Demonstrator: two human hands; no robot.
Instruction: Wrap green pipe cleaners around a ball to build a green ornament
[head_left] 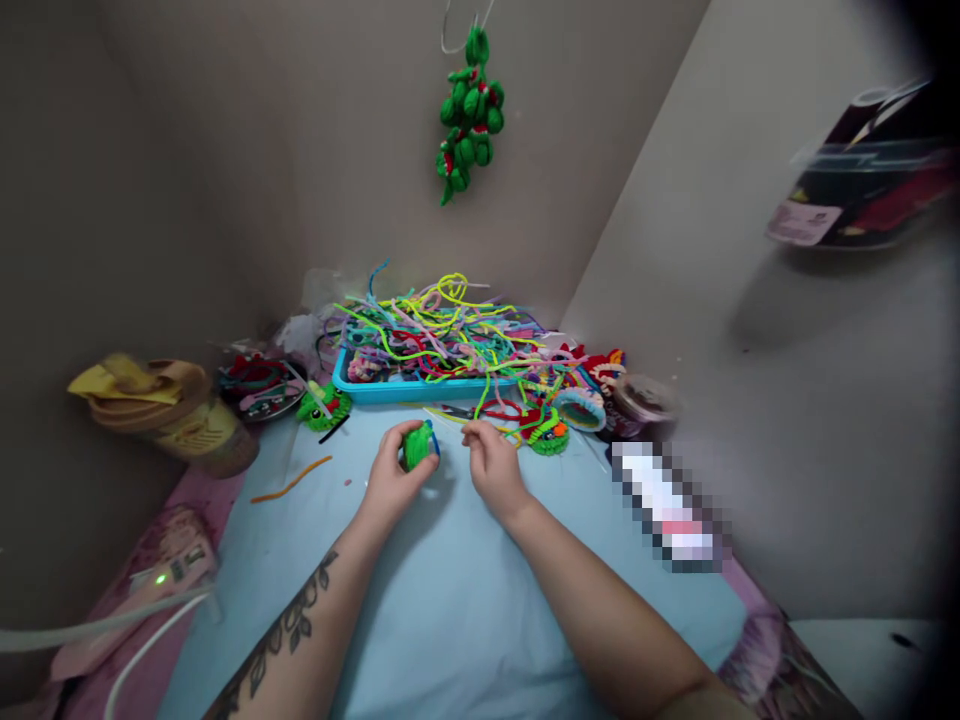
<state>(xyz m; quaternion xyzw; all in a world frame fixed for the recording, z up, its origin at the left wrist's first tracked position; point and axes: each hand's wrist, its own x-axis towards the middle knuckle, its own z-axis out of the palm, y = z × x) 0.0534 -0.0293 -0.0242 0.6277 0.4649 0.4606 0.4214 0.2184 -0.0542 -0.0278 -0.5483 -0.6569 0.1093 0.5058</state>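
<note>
Gripping a fuzzy green ball [418, 447], the left hand [395, 480] curls around it just above the light blue cloth [450, 600], forearm angled in from the bottom edge. Right hand [491, 470] sits close beside it, fingertips pinched together on something thin, honestly can't tell what. Behind them a blue tray [390, 388] overflows with soft, wiry pipe cleaners [442, 330] in neon colours. Most of the ball is hidden by fingers.
</note>
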